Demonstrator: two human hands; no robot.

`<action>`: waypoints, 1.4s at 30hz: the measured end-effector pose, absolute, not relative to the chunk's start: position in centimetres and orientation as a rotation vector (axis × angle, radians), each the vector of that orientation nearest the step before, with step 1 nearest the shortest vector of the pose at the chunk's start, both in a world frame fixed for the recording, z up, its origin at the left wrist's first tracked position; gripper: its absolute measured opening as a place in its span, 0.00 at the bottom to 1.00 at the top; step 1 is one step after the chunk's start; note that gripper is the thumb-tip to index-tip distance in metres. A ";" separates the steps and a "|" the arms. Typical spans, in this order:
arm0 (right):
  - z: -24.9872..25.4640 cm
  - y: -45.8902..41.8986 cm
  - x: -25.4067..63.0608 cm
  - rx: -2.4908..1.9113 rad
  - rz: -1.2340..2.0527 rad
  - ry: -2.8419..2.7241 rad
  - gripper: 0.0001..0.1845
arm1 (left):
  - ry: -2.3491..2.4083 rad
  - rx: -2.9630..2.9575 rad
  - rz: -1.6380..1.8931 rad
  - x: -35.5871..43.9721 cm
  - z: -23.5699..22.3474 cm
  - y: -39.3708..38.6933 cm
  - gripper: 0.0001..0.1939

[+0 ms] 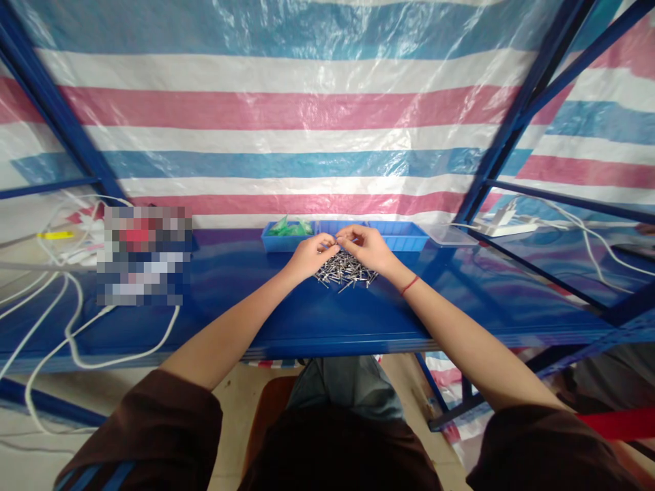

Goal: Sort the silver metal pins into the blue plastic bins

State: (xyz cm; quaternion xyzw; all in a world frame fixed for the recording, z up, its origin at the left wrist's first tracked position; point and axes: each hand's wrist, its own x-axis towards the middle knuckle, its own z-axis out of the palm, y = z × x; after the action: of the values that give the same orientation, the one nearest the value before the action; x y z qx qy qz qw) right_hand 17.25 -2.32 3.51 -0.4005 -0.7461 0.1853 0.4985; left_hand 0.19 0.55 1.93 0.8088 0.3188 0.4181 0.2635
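A loose heap of thin, shiny metal pieces that look like blind rivets (pixel 348 271) lies on the blue tabletop. Just above its back edge, my left hand (pixel 313 255) and my right hand (pixel 369 247) meet with their fingertips almost touching. Thumb and fingers are pinched on each side. Something small and dark shows between the fingertips, too tiny to make out. Behind the hands stands a blue divided bin (pixel 404 236), partly covered by my right hand. Its left compartment holds green plastic bags (pixel 289 227).
A clear plastic lid (pixel 450 235) lies right of the bin, near a white power strip (pixel 506 224). White cables (pixel 76 327) loop over the table's left side beside a blurred-out patch. Blue metal posts (pixel 504 136) and a striped plastic sheet (pixel 307 109) enclose the back.
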 end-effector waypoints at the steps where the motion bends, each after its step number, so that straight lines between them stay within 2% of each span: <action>1: 3.6 -2.5 17.3 -0.979 0.410 -1.832 0.13 | 0.882 2.171 1.159 0.1 2.0 0.6 0.07; 7: 3.7 -2.5 17.4 -1.086 0.178 -1.964 0.12 | 0.973 2.171 1.282 -0.2 2.6 0.6 0.07; 12: 3.4 -0.2 18.0 -1.249 -0.090 -1.795 0.14 | 1.094 2.308 1.250 -0.7 2.6 1.1 0.14; 16: 3.1 1.3 19.4 -1.490 -0.369 -1.715 0.15 | 1.055 2.605 0.944 -1.9 2.7 2.1 0.10; 19: 2.8 1.4 20.1 -1.554 -0.449 -1.746 0.16 | 1.012 2.701 0.685 -3.2 2.9 2.7 0.12; 24: 2.7 0.2 19.7 -1.428 -0.341 -1.821 0.15 | 0.894 2.715 0.468 -4.7 3.0 3.1 0.12; 29: 2.8 -1.3 18.3 -1.345 -0.220 -1.958 0.12 | 0.843 2.722 0.430 -4.6 2.9 2.9 0.09; 35: 2.8 -2.0 17.5 -1.280 -0.064 -2.035 0.09 | 0.919 2.671 0.632 -4.1 2.8 2.7 0.07; 38: 2.7 -2.2 17.2 -1.215 0.135 -1.986 0.07 | 0.945 2.495 0.802 -3.4 2.5 2.4 0.09; 42: 2.7 -2.3 16.7 -1.105 0.400 -1.839 0.12 | 0.892 2.290 0.951 -2.1 2.1 1.9 0.10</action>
State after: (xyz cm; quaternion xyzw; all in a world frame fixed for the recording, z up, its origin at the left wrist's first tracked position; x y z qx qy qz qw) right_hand 16.74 -2.32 2.72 -0.4491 -0.7475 0.1628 0.4615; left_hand -2.14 1.91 2.12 0.8413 0.3276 0.3493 0.2508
